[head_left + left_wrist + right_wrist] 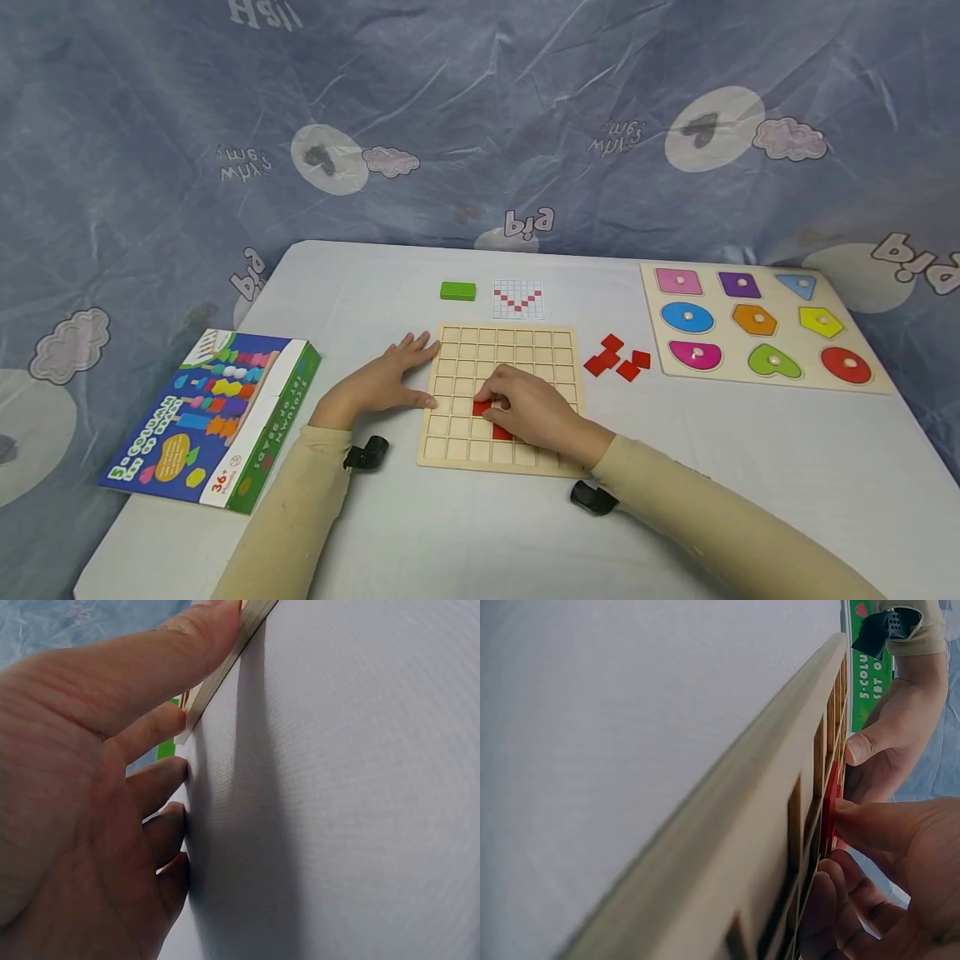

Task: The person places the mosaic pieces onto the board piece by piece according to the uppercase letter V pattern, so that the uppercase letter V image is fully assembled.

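Note:
A wooden grid board (450,450) lies on the white table. My right hand (536,412) is over its lower middle, thumb and index finger pinching a red square tile (482,408) at one of the cells. Diagonally beside that tile, a second red tile (502,433) sits in a cell, partly covered by the hand. At the board's left edge rests my left hand (386,379), thumb and fingers spread and touching the rim. In the right wrist view the thumb meets red tile (829,806) at the board's surface.
Several loose red tiles (602,363) lie right of the board. Behind it are a pattern card (517,299) with red squares in a V and a green block (457,291). A shape puzzle (727,333) stretches along the back right; a bead-set box (217,417) stands at left.

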### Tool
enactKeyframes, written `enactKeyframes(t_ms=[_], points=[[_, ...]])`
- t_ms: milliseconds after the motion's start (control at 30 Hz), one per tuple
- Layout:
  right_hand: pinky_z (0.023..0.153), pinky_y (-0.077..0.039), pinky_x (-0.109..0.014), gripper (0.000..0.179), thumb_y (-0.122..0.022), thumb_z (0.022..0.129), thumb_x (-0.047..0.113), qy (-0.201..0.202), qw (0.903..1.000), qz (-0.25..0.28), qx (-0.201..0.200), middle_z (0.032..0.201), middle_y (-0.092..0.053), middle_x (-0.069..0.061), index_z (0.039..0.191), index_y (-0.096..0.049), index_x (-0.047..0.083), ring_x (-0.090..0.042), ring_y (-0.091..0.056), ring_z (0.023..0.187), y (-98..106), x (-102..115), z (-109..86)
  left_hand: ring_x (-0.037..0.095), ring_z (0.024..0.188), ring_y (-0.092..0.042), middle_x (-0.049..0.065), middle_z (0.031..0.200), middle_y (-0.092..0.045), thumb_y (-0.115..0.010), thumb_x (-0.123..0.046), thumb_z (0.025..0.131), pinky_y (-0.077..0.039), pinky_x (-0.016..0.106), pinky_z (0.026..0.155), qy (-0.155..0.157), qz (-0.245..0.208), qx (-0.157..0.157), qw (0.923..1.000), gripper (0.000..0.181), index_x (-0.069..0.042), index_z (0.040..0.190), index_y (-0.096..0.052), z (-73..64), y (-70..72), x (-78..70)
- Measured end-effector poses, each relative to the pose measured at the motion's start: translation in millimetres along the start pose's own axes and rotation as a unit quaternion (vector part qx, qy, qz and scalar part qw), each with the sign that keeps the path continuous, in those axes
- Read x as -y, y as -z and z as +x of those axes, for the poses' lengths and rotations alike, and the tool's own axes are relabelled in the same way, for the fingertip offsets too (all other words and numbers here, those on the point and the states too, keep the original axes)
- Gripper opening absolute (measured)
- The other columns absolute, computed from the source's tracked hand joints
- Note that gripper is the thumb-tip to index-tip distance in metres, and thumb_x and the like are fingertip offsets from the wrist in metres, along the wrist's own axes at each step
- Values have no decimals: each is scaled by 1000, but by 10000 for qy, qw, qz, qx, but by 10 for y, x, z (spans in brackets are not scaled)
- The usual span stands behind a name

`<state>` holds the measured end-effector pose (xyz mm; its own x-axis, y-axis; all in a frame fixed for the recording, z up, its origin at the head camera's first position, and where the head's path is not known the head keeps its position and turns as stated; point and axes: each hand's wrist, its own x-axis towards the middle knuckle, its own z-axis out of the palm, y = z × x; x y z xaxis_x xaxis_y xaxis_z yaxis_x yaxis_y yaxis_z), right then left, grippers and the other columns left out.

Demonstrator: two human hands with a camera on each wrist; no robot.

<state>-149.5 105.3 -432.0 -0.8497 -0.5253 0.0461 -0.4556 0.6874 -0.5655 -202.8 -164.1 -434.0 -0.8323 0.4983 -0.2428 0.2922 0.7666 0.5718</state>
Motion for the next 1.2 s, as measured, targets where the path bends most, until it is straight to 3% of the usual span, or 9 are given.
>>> enactKeyframes(t_ms=[467, 733, 1200], points=[[78, -50, -28, 23, -76, 90, 17, -42, 9999, -73, 123, 105, -61, 8, 113, -74, 20, -9, -55, 86, -15, -9, 0, 31, 157, -2, 7, 170, -13, -84, -43, 80, -8, 55, 125, 25, 7, -8, 10000, 101, -19, 162, -30, 18, -10, 18], [76, -50, -28, 24, -74, 92, 19, -107, 9998, 49, 161, 103, -60, 7, 116, -73, 19, -9, -54, 86, 10, -21, -17, 31, 157, -2, 6, 170, -13, -84, -44, 79, -9, 57, 124, 72, 11, -13, 10000, 101, -19, 162, -30, 13, -10, 14], [76, -52, -27, 20, -73, 93, 18, -152, 9990, 401, -127, 100, -61, 9, 113, -74, 18, -10, -56, 87, 75, -74, -84, 31, 157, -2, 7, 170, -13, -85, -43, 79, -9, 55, 125, 102, 14, -27, 9999, 101, -19, 161, -31, 10, -4, 1]])
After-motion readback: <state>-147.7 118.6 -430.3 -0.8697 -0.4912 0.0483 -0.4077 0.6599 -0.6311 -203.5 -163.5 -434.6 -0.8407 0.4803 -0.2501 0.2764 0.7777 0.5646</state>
